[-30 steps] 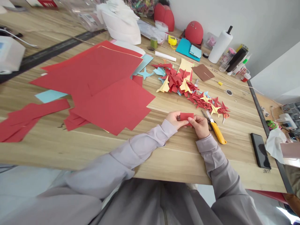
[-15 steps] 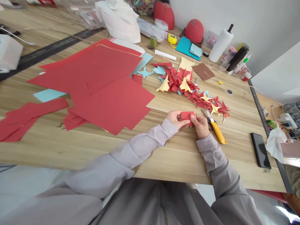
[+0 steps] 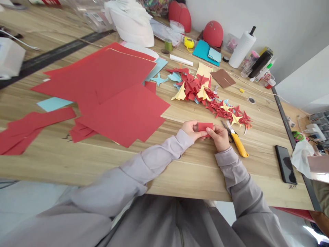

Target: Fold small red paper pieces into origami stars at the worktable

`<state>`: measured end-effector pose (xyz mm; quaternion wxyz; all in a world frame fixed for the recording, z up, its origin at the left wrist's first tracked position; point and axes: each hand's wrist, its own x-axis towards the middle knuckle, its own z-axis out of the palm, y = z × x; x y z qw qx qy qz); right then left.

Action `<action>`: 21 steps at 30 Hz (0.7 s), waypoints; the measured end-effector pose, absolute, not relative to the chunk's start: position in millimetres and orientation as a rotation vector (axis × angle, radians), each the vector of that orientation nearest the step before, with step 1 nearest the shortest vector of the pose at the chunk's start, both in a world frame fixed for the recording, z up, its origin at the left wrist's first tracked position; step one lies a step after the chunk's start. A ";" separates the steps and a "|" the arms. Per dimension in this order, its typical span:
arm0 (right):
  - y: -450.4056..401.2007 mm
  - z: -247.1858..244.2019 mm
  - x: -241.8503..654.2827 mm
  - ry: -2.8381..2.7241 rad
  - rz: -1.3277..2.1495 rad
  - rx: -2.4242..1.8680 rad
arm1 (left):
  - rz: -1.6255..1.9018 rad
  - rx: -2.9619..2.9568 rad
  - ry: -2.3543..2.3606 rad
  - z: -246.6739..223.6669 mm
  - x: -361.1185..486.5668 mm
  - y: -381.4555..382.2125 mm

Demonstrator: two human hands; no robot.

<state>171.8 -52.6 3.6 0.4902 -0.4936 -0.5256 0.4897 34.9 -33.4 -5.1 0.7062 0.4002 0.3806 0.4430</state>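
A small rectangular piece of red paper (image 3: 205,127) is held between both hands above the wooden table. My left hand (image 3: 191,130) pinches its left end, thumb along the lower edge. My right hand (image 3: 219,136) grips the right end, thumb on top; the fingers under the paper are mostly hidden. Just right of my right hand lie a yellow-handled utility knife (image 3: 239,144) and dark scissors (image 3: 225,126), partly overlapped. Beyond the hands is a heap of folded paper stars (image 3: 192,87) in red, yellow and light blue.
Large red paper sheets (image 3: 123,113) overlap to the left, with red strips (image 3: 23,132) farther left. A black phone (image 3: 285,164) lies near the right edge. Along the back stand a yellow tape measure (image 3: 188,43), a white ribbed bottle (image 3: 242,49) and a red dome-shaped object (image 3: 213,32).
The right thumb has shifted slightly left along the red paper, and more of the paper's right corner shows. Both hands keep their hold; the things on the table look unchanged.
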 end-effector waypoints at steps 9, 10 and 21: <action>-50.4 -1.3 175.8 -1.180 1.199 -1.177 | 0.947 0.891 0.710 3.7 30.0 -34.3; -50.3 -1.2 175.7 -1.180 1.192 -1.176 | 0.943 0.898 0.704 4.4 29.6 -34.3; -48.7 -1.1 175.7 -1.195 1.090 -1.229 | 0.975 0.933 0.864 3.4 31.6 -34.2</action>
